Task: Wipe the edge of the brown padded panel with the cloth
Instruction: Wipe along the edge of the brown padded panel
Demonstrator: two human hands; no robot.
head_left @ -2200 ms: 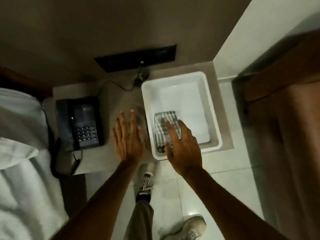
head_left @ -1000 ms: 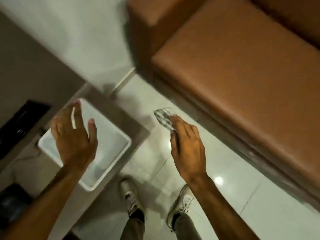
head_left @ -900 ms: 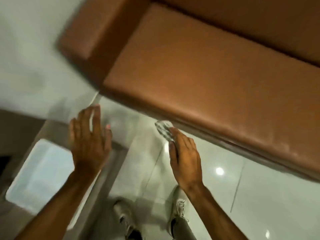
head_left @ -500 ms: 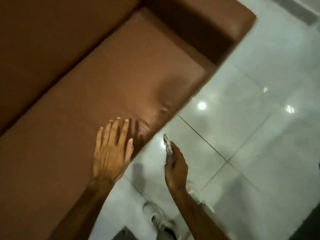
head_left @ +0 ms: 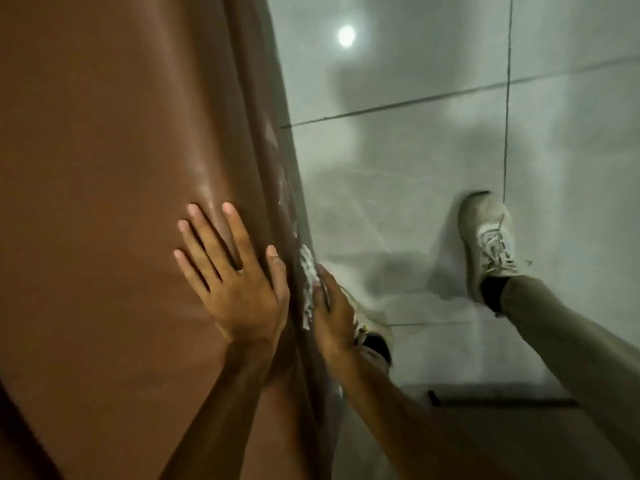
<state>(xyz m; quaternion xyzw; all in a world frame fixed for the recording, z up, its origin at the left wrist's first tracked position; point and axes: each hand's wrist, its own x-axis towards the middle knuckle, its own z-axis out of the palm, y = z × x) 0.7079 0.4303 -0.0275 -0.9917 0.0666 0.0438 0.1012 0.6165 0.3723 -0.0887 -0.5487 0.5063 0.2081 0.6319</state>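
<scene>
The brown padded panel (head_left: 114, 174) fills the left half of the view, its front edge (head_left: 277, 188) running down beside the floor. My left hand (head_left: 235, 271) lies flat on the panel's top, fingers spread, thumb at the edge. My right hand (head_left: 332, 306) presses the grey-and-white checked cloth (head_left: 309, 282) against the panel's side edge, just right of the left thumb. Most of the cloth is hidden under my fingers.
A glossy grey tiled floor (head_left: 433, 133) lies to the right, with a lamp's reflection near the top. My two shoes (head_left: 488, 240) stand on it, one partly behind my right wrist. A dark low ledge (head_left: 502, 403) crosses the bottom right.
I turned from the white tray, carrying the cloth to the brown panel. My left hand settled flat on its top, and my right hand brought the cloth onto its side edge.
</scene>
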